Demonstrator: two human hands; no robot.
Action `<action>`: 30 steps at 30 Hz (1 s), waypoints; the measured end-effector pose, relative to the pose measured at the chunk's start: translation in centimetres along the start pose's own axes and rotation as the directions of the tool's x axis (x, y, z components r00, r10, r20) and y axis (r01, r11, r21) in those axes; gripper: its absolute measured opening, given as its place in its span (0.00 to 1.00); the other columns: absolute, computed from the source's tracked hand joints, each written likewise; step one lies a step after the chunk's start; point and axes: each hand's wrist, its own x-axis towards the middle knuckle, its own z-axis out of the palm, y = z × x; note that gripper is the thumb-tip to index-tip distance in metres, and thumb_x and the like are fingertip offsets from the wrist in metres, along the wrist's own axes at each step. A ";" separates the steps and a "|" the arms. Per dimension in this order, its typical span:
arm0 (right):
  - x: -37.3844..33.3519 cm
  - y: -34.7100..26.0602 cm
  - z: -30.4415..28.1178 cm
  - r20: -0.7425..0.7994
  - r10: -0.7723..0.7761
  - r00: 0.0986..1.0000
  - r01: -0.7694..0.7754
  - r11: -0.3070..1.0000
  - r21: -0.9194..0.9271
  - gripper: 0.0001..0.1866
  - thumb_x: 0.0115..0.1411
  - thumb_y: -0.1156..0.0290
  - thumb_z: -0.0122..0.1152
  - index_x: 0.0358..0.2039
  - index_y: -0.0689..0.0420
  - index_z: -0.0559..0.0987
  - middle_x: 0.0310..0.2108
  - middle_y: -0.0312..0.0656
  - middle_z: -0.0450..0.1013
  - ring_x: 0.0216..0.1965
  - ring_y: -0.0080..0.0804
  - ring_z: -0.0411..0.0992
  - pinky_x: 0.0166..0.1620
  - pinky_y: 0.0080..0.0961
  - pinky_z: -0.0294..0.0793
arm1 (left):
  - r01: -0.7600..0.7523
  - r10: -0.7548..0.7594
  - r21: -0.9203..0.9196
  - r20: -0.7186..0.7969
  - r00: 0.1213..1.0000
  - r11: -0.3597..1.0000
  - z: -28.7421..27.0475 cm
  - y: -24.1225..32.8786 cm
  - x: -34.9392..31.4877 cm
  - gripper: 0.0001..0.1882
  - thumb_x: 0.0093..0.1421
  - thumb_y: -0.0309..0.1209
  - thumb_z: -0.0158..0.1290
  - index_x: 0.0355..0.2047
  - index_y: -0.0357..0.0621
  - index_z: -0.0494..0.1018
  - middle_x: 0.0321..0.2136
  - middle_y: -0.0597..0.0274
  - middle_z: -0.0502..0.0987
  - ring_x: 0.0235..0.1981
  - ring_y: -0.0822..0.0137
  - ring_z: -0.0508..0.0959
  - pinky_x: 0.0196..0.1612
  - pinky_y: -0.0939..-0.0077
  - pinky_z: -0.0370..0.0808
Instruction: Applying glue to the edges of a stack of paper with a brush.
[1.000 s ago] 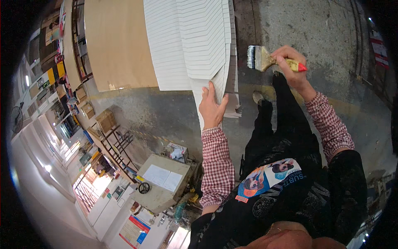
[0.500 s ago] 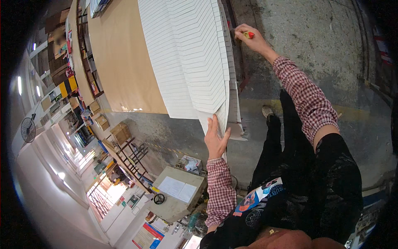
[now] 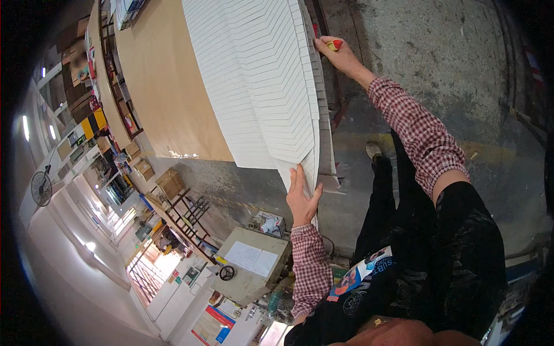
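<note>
A long layered spread of white sheets (image 3: 242, 86), overlapping with dark lines along their edges, lies along the right side of a tan table. My left hand (image 3: 302, 199) rests on the near corner of the sheets, fingers stretched out and thumb apart. Along the right edge of the layers, my right hand (image 3: 340, 57) is closed around a yellow-handled tool (image 3: 334, 45) with a red end. The fingers hide its working part, so its kind cannot be made out.
The tan tabletop (image 3: 167, 86) extends to the left of the sheets. Beyond the near end stands a grey-green machine table (image 3: 245, 282) with a black handwheel (image 3: 227, 273) and papers (image 3: 251, 258). Cardboard boxes (image 3: 171, 183) stand on the floor. My foot (image 3: 374, 151) is right of the sheets.
My right hand has moved slightly left, in against the edge of the sheets, with the yellow-handled tool still in it. My left hand stays at the near corner. The view has shifted a little.
</note>
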 end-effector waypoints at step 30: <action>-9.4 0.0 -4.8 0.116 0.216 0.969 -0.233 0.959 0.162 0.13 0.64 0.62 0.56 0.27 0.58 0.74 0.25 0.31 0.70 0.29 0.18 0.66 0.34 0.20 0.66 | 0.036 -0.037 0.026 0.042 0.998 0.999 -0.6 -0.3 0.5 0.42 0.52 0.36 0.61 0.65 0.42 0.55 0.62 0.38 0.58 0.65 0.51 0.57 0.57 0.65 0.66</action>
